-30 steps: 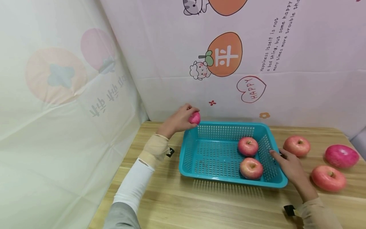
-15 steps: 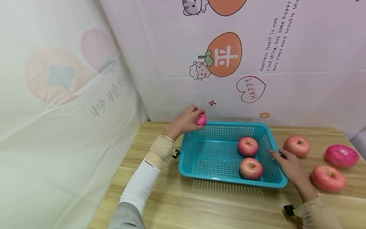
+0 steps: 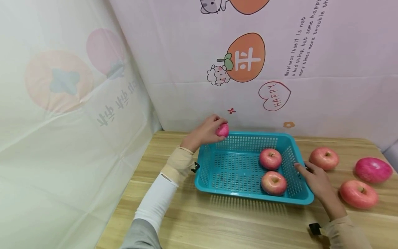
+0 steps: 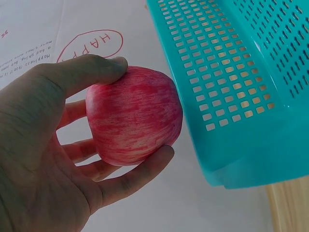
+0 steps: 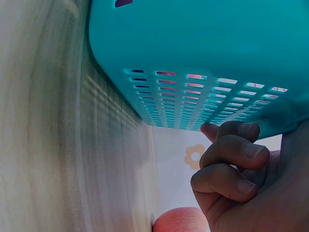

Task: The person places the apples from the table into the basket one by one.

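Observation:
My left hand (image 3: 206,132) holds a pinkish-red apple (image 3: 223,130) over the back left corner of a turquoise plastic basket (image 3: 236,194). In the left wrist view, thumb and fingers curve round the sides of the streaked apple (image 4: 137,116), beside the basket's perforated wall (image 4: 217,72). At the basket's right end, my right hand (image 3: 318,181) grips the rim, thumb on the inside. The right wrist view shows its other fingers curled under the rim outside. Inside the basket, at the right, lie a red apple (image 3: 271,159) and a paler apple (image 3: 274,183).
Right of the basket on the wooden table (image 3: 217,224) lie a red apple (image 3: 324,158), another apple (image 3: 359,194) and a bright pink oval fruit (image 3: 373,169). A printed cloth (image 3: 186,100) hangs behind the table, and a pale cloth (image 3: 77,155) at the left.
My left hand has moved to the right with the apple, from beside the basket's back left corner to over its back rim. The right hand and the basket stay in place.

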Tool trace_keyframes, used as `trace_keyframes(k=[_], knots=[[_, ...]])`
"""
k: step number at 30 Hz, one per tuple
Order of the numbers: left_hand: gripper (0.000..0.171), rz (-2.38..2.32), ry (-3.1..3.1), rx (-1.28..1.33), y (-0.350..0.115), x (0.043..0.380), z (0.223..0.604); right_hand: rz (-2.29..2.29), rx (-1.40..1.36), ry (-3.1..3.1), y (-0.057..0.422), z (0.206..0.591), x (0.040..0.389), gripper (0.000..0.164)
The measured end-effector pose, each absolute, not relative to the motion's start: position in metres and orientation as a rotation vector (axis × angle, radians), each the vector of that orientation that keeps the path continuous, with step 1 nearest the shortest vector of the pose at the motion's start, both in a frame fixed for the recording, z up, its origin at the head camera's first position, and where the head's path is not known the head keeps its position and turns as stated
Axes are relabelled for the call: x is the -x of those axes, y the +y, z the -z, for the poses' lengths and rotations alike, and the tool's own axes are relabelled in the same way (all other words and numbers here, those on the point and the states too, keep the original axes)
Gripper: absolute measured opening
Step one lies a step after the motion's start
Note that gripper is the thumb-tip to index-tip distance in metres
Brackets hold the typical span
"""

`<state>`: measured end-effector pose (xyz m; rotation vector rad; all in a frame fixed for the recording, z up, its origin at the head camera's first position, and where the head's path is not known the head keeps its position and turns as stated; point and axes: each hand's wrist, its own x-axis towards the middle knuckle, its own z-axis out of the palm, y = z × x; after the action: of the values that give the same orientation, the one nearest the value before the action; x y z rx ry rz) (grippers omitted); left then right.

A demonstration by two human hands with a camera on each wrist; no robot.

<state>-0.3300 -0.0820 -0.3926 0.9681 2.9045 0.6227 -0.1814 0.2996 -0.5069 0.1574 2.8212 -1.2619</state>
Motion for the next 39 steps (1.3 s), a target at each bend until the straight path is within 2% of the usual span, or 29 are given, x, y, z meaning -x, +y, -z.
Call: trace_keyframes(k=[39], knots=[[0.065, -0.649, 2.811, -1.059, -0.043, 0.328, 0.412, 1.288, -0.188, 2.792, 0.297, 0.505, 0.181, 0.075]])
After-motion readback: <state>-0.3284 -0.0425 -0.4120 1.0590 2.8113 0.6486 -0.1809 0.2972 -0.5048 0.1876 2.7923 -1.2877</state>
